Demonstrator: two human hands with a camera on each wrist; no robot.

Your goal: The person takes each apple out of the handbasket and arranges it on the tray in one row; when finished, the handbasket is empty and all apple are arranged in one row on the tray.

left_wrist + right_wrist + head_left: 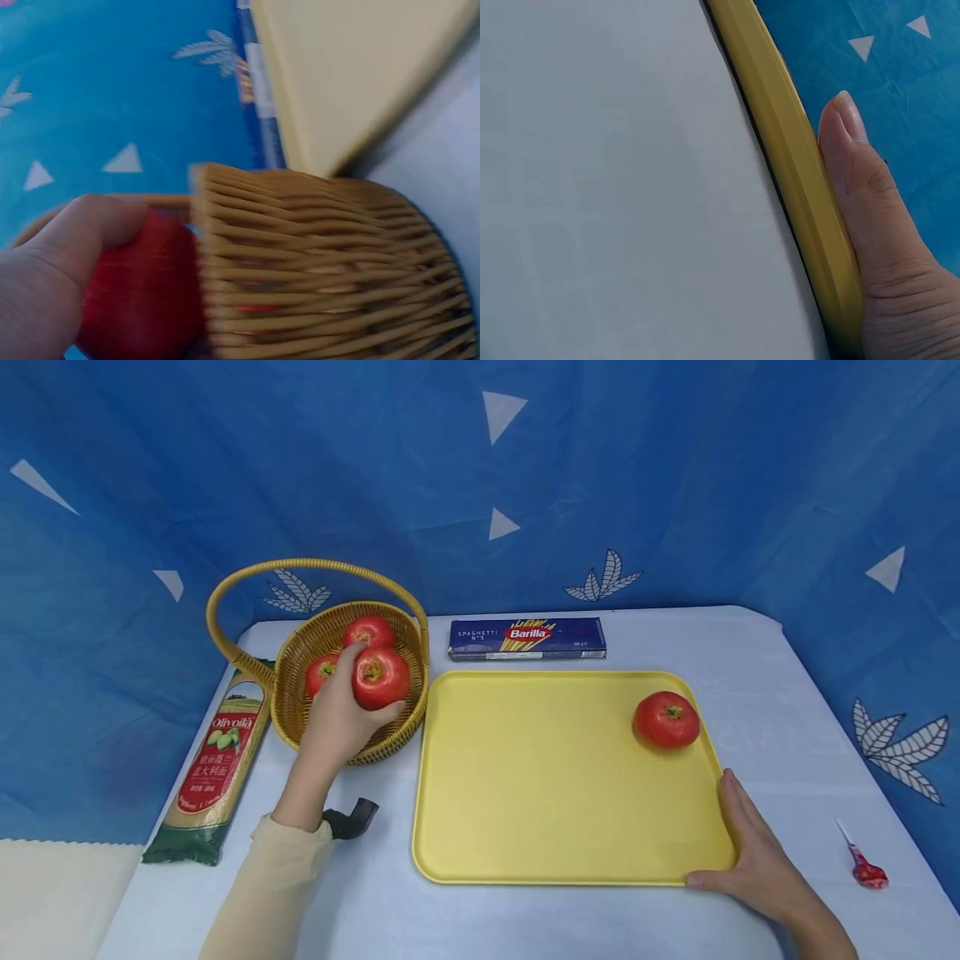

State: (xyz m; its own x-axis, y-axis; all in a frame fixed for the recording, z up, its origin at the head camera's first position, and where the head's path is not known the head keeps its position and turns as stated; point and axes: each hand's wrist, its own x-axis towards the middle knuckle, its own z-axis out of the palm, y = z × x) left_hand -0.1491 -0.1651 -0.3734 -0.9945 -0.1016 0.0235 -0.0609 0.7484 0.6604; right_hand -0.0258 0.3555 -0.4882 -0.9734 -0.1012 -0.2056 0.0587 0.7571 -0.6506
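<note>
In the head view my left hand [341, 714] holds a red apple [381, 677] over the wicker basket [288, 693], fingers and thumb around it. Close up in the left wrist view, the thumb [94, 229] lies against the apple's red skin, beside the basket's woven wall [322, 255]. Two more apples, one at the back [369, 631] and one at the left [321, 672], sit inside the basket. My right hand [761, 860] spans the near right corner of a yellow tray [555, 793], its straight thumb [870, 187] against the rim. Another apple [667, 720] rests on the tray's right side.
A blue spaghetti box [527, 638] lies behind the tray. To the left of the basket is a long pasta packet [217, 760], partly under the basket handle [315, 562]. A wrapped lollipop [868, 870] lies at the far right. A black curved object [352, 818] shows by the left wrist.
</note>
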